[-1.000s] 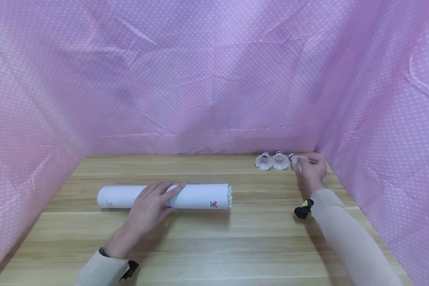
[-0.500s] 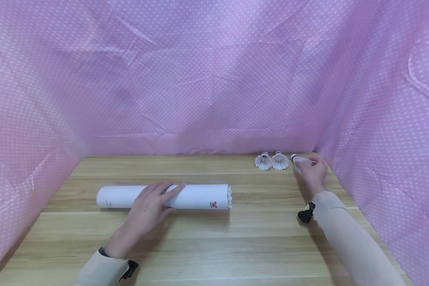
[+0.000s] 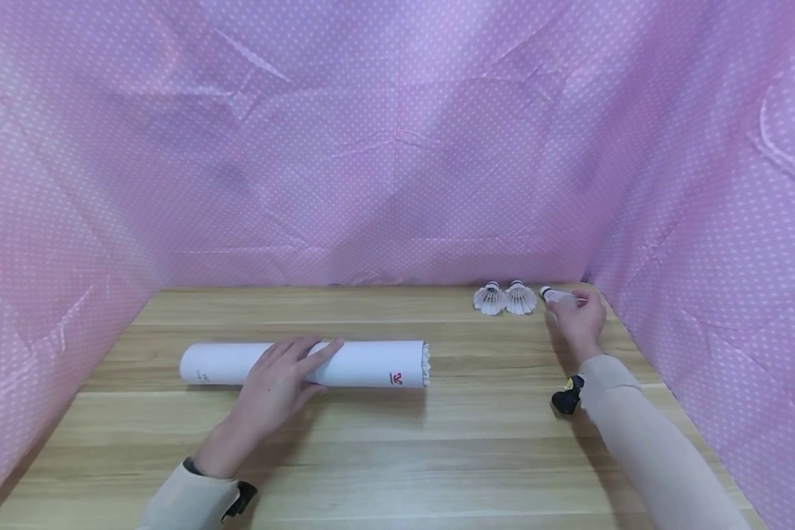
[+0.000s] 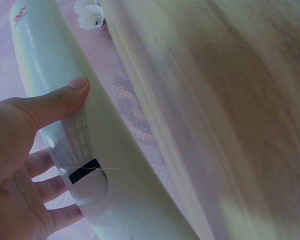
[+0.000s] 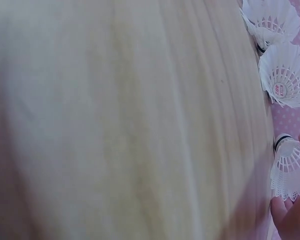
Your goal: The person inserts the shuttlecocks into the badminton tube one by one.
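Observation:
A white shuttlecock tube point(image 3: 377, 362) lies on its side across the table, with feather edges showing at its right end. My left hand point(image 3: 274, 383) grips it near the middle. In the left wrist view the thumb point(image 4: 65, 102) lies across the tube's printed side, and the other fingers reach round behind. At the back right my right hand point(image 3: 579, 318) holds a shuttlecock point(image 3: 553, 294) by its feathered skirt, cork pointing away to the left. The right wrist view shows that shuttlecock point(image 5: 291, 167) between thumb and fingers, with part of the hand out of frame.
Two more shuttlecocks, one on the left point(image 3: 489, 299) and one on the right point(image 3: 520, 298), stand side by side at the table's back edge, skirts facing me. A pink dotted cloth point(image 3: 397, 147) walls the wooden table point(image 3: 397, 456) at the back and both sides.
The right hand has drawn its shuttlecock slightly to the right, away from the other two, and its cork end shows more. Left hand and tube look unchanged.

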### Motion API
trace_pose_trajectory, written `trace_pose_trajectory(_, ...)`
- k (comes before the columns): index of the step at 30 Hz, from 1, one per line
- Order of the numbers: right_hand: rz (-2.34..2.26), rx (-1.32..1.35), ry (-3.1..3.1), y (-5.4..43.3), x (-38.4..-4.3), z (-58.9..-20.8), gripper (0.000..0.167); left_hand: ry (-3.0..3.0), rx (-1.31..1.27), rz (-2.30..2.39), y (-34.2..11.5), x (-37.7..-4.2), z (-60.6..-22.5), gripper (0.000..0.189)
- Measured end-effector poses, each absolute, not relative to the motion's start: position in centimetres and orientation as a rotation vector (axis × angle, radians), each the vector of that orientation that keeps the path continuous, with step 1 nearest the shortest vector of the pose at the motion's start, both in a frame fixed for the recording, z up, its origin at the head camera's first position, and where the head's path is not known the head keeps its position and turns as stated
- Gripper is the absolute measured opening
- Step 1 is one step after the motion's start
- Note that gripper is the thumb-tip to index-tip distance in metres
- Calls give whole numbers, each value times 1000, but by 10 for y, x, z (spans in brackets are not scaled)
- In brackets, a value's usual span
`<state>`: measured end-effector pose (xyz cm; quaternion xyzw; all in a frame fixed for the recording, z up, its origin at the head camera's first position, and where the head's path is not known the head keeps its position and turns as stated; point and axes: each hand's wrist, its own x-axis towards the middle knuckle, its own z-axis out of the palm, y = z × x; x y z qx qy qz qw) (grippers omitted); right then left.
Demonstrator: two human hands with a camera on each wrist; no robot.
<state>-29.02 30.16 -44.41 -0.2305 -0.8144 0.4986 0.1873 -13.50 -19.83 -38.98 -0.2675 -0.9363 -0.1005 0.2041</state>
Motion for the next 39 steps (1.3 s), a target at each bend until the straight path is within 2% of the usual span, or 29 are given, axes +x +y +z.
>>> trace_pose_trajectory(12,1431,-644,-2229,312,-284,-444,53,-2624,-746,-275,-195,-136,-390,82)
trace_pose_trajectory(26,1533,-657,-2318,324,-253,-441,59,-2625,-753,-257,-195,-137,-390,80)
trace_pose_trajectory(33,1731,-526,-2189,316,-228,-431,36,-2623,-750,-251,-195,-138,-391,82)
trace_pose_trajectory(39,1878,-440,-2149,301,-206,-421,36,-2615,-744,-254,-196,-138,-389,82)
